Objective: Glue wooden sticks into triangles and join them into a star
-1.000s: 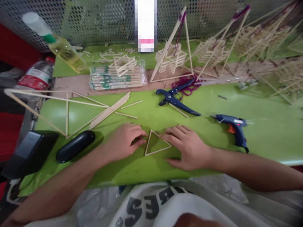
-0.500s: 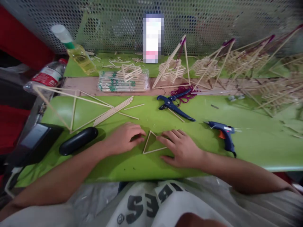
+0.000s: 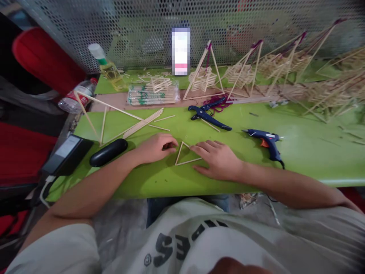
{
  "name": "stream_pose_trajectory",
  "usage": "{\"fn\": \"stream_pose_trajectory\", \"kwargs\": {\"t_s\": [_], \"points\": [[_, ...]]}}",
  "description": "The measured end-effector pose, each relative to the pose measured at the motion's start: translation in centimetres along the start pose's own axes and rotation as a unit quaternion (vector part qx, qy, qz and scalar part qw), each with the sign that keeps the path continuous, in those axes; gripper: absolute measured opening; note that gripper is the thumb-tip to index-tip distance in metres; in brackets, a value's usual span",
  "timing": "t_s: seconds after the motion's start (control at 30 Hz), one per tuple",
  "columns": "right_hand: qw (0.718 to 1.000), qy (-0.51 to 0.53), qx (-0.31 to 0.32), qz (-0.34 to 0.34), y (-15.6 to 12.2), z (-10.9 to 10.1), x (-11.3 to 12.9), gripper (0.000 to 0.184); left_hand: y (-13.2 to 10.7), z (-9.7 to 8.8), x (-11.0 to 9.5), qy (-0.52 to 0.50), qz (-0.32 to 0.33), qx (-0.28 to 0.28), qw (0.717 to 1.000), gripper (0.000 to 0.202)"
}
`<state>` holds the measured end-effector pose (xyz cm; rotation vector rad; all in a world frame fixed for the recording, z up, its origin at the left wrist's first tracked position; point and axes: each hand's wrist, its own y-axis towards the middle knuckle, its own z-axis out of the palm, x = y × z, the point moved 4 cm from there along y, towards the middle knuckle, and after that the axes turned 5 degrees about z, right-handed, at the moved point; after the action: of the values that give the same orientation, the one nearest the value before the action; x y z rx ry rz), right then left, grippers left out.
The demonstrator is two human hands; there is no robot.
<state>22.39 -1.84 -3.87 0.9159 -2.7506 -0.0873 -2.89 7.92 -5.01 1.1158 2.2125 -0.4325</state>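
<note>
A small triangle of thin wooden sticks [image 3: 179, 155] lies flat on the green table. My right hand [image 3: 219, 159] rests palm down over its right side with fingers spread, hiding that corner; the fingertips touch or nearly touch the sticks. Just left of the triangle, my left hand [image 3: 155, 147] lies with loosely curved fingers, a gap between thumb and fingers, and nothing visible in it. Beyond the hands are blue cutters [image 3: 209, 117] with a stick under them. To the right lies a blue glue gun [image 3: 268, 140] with an orange trigger.
Loose sticks [image 3: 144, 123] and a large stick frame [image 3: 102, 123] lie left, near a black case [image 3: 108, 152]. Behind are a packet of sticks [image 3: 154, 97], a bottle of yellow liquid [image 3: 111, 74], a lit phone [image 3: 181, 51], purple string [image 3: 219, 102] and several stick structures [image 3: 203, 80].
The view has shifted, so the table sits higher in the picture. Both hands keep nearly the same place and pose around the triangle.
</note>
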Motion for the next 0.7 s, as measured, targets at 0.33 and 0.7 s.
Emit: {"fn": "stream_pose_trajectory", "kwargs": {"t_s": [0.33, 0.7], "points": [[1.000, 0.000, -0.026, -0.006, -0.15, -0.06, 0.06, 0.057, 0.08, 0.08, -0.25, -0.002, 0.004, 0.000, 1.000, 0.023], [0.999, 0.009, -0.037, -0.002, 0.02, -0.25, -0.06, 0.054, 0.22, -0.13, -0.91, 0.004, 0.003, 0.003, 1.000, 0.025]]}}
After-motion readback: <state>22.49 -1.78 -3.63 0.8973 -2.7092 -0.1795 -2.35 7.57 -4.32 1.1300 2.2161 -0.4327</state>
